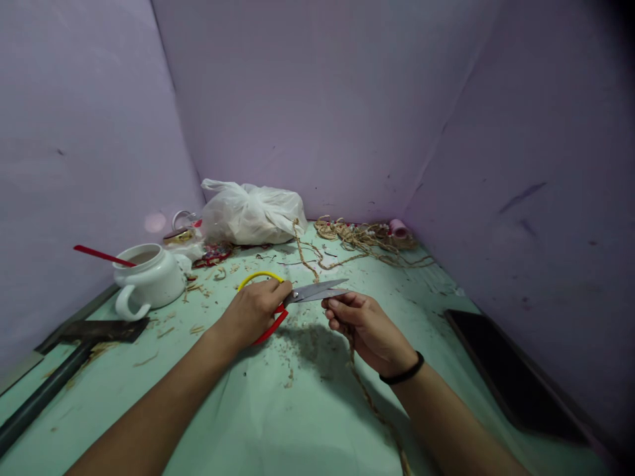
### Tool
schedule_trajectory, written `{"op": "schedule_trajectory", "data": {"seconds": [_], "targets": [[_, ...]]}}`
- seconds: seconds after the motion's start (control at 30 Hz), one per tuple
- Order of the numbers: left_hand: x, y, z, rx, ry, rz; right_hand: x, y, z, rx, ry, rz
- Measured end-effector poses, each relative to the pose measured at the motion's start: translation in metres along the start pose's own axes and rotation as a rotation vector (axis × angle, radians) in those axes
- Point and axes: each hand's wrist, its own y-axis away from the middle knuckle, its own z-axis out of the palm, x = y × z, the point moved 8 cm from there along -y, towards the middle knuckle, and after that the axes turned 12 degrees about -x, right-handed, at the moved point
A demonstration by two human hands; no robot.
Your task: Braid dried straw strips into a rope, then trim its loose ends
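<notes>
My left hand (pixel 258 311) is closed around a pair of scissors (pixel 317 291) with one yellow and one red handle loop. The blades point right, slightly parted, and their tips reach over the fingers of my right hand (pixel 360 324). That hand is closed on a braided jute cord (pixel 364 390), pinched between thumb and fingers. From under the palm the cord hangs down toward the bottom edge of the view. The cord's end at the fingertips is too small to make out. A black band circles my right wrist.
At the left stands a white mug (pixel 153 277) with a red stick, beside a dark-headed hammer (pixel 64 370). Behind are a tied white plastic bag (pixel 253 215), jute cord pieces (pixel 357 235) and a pink spool (pixel 398 229). A black tablet-like slab (pixel 510 377) lies right. Fibre scraps litter the green tabletop.
</notes>
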Motion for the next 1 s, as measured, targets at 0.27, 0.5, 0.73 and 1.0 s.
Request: {"op": "schedule_trajectory", "data": {"seconds": [0.27,0.5,0.73,1.0], "targets": [[-0.012,0.006,-0.014,0.117,0.411,-0.16,0.007,-0.004,0.002,0.023,-0.089,0.007],[-0.015,0.009,0.001,0.106,0.519,-0.236,0.009,-0.007,-0.003,0.042,0.003,-0.041],[-0.006,0.011,0.0,0.101,0.398,-0.25,0.013,-0.01,-0.003,0.035,0.004,-0.064],[-0.008,0.01,0.0,0.175,0.602,-0.279,0.012,-0.006,-0.003,0.085,0.041,-0.053]]}}
